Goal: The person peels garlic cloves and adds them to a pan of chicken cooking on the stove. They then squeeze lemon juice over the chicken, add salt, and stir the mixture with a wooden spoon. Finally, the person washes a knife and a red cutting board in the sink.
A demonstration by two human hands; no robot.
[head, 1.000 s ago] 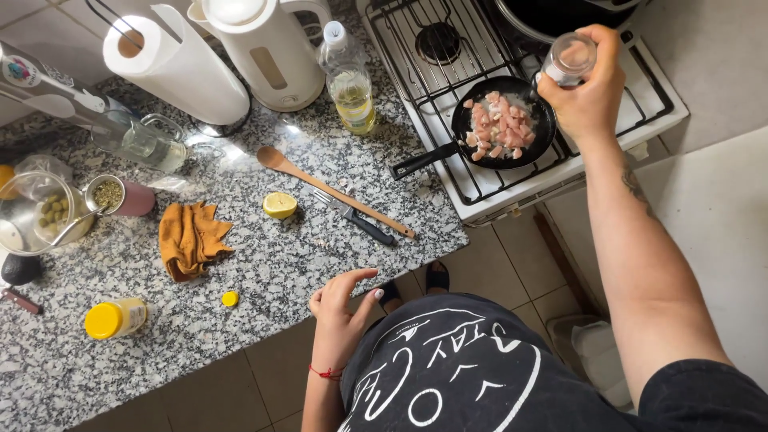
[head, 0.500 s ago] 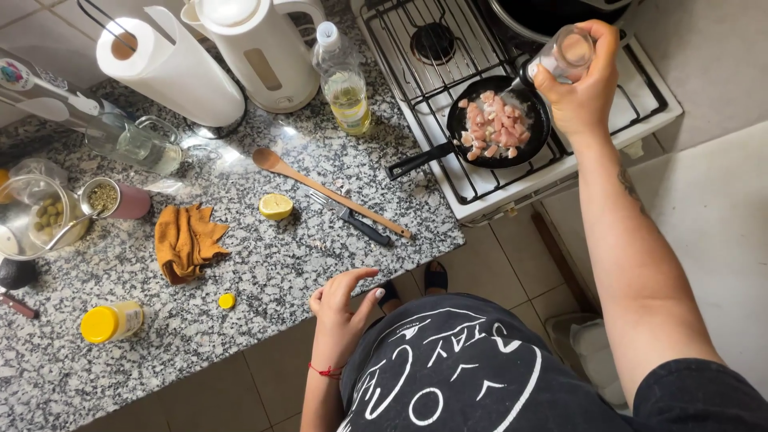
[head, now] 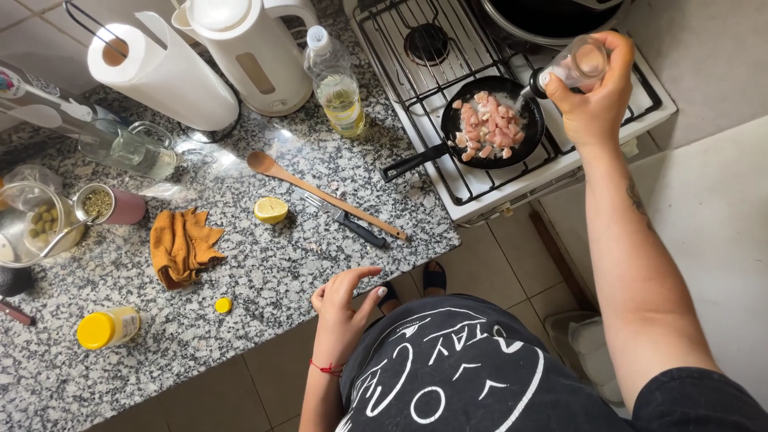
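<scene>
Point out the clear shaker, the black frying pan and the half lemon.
clear shaker (head: pixel 574 66), head view, on its glass body, tilted in the right hand.
black frying pan (head: pixel 530 120), head view, on its dark right rim.
half lemon (head: pixel 271 210), head view, on its cut face.

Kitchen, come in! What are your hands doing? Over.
Right hand grips clear shaker, tilted over frying pan of diced meat. Left hand empty at counter edge. Nothing blocking.
</scene>
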